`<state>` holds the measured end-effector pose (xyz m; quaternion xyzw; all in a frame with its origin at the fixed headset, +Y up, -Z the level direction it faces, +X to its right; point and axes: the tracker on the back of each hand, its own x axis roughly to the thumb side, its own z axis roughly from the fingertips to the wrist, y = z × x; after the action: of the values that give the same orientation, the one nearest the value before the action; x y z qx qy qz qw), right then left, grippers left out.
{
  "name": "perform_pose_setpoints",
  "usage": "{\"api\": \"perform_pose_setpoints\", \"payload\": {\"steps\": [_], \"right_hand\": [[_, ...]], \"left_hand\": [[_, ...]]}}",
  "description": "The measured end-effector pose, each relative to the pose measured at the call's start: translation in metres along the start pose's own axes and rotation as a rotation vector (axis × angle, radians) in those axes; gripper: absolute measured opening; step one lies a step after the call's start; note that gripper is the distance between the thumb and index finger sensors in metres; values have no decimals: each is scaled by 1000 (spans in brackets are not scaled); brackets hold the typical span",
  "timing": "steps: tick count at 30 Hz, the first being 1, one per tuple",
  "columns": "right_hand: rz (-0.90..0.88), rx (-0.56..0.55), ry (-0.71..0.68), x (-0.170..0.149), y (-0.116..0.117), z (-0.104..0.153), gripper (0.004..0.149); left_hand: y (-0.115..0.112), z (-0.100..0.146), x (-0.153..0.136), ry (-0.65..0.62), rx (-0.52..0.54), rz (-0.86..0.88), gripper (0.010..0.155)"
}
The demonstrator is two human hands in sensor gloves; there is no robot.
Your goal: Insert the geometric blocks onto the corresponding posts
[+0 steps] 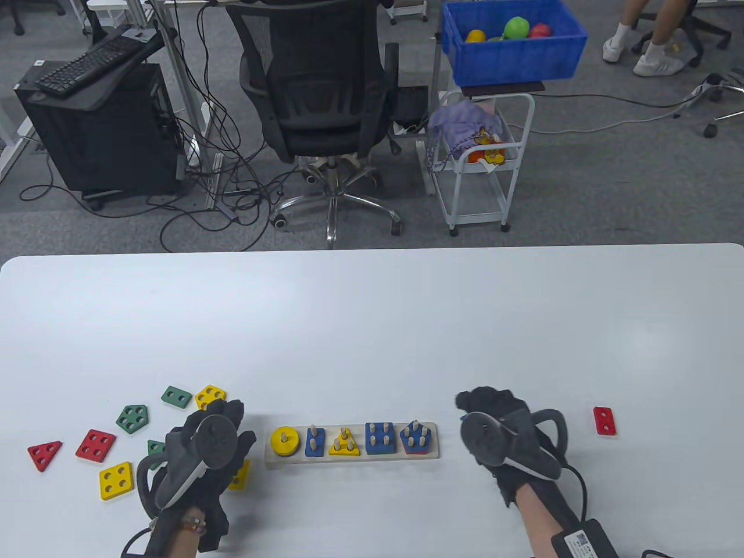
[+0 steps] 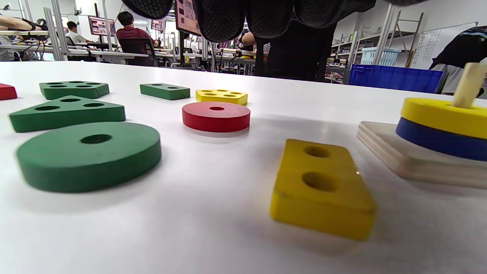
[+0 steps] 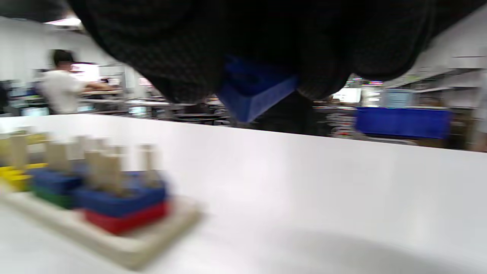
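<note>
Right fingers point(image 3: 182, 57) around blue block point(image 3: 255, 89) (view blurred)

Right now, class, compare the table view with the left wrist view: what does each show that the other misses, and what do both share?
Only the table view shows both gloved hands, left and right, the whole peg board and a lone red two-hole block beside the right hand. Only the left wrist view shows the green disc and red disc, hidden under the left hand from above. Both show the yellow disc on its post.
</note>
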<state>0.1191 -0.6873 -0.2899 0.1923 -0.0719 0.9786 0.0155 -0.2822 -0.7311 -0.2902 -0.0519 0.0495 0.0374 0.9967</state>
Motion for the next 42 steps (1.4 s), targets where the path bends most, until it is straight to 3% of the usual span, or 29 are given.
{"api": "perform_pose_setpoints", "payload": {"steps": [5,11,27,32,35,38,42], "right_hand": [[37,29,-251,75,7,-31,57],[48,64,-369,126,19,-61,58],[190,130,-450,163,42,-75,57],[174,85,-413,152,37,-71,62],[119,67,-312,127,27,-65,60],[88,31,-190,90,16,-56,58],[47,-16,96,16,-1,-34,56]], "left_hand": [[0,0,1,-3,3,-1,65],[0,-1,-1,2,-1,6,64],[0,-1,-2,2,-4,12,64],[1,-1,-2,5,-5,14,64],[1,-1,-2,2,-5,15,64],[1,-1,-1,1,-6,13,64],[1,-1,-1,0,-4,14,64]]}}
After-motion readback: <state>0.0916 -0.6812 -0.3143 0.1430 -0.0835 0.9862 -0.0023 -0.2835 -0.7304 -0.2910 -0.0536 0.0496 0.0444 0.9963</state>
